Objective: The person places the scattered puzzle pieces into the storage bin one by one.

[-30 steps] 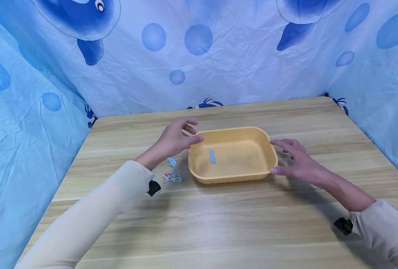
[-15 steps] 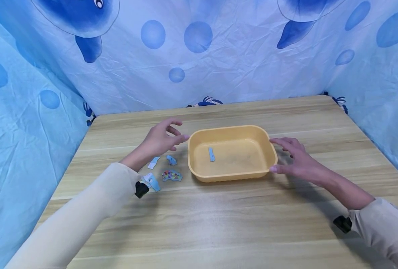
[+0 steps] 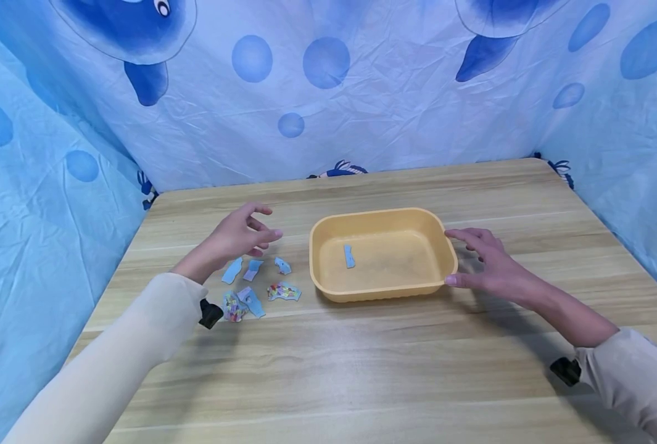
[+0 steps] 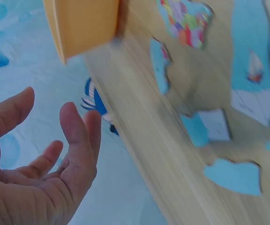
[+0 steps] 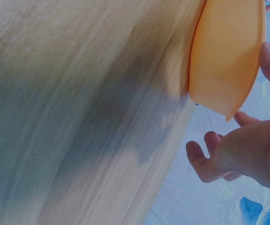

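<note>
My left hand (image 3: 234, 235) hovers above the table left of the tray, fingers loosely bent and nothing held. Around and below it lie flat puzzle pieces: a plain blue one (image 3: 232, 270), a blue and lilac one (image 3: 253, 269), a small blue one (image 3: 282, 266) and a multicoloured one (image 3: 284, 291). In the left wrist view one long piece (image 4: 253, 54) bears a sailboat. A yellow-orange plastic tray (image 3: 400, 262) holds a narrow blue puzzle piece (image 3: 349, 256). With thumb and index fingertips, my right hand (image 3: 486, 262) touches the tray's right rim.
A pale wood-grain table (image 3: 361, 370) carries everything. Blue curtains (image 3: 406, 117) with dolphins and bubbles stand behind it and at both sides. Next to the left cuff, a coral-patterned piece (image 3: 234, 307) partly underlies a blue piece (image 3: 253, 302).
My left hand has moved left, from over the tray's left rim to above the loose pieces, uncovering more of them. The right hand and the tray have stayed in place.
</note>
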{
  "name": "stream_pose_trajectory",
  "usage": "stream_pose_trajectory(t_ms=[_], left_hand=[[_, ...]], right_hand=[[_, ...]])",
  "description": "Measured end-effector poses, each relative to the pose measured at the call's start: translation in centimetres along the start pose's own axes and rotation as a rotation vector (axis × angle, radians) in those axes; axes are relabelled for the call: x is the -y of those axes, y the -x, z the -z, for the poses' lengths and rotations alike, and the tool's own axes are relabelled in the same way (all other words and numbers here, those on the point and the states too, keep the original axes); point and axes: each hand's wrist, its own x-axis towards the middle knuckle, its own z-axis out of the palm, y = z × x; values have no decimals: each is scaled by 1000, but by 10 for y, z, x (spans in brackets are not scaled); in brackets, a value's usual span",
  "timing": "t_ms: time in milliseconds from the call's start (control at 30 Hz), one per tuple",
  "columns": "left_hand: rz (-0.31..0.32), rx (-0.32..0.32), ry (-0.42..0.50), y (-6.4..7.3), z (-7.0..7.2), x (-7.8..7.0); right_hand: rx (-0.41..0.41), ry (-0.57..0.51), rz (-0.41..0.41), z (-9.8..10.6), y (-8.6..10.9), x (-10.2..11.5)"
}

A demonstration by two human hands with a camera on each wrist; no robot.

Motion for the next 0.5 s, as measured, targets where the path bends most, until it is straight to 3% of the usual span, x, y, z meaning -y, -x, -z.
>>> stream_pose_trajectory(t_ms=[500], left_hand=[[56, 104, 25, 8, 22, 27]], right_hand=[[4, 6, 21, 0, 1, -1]])
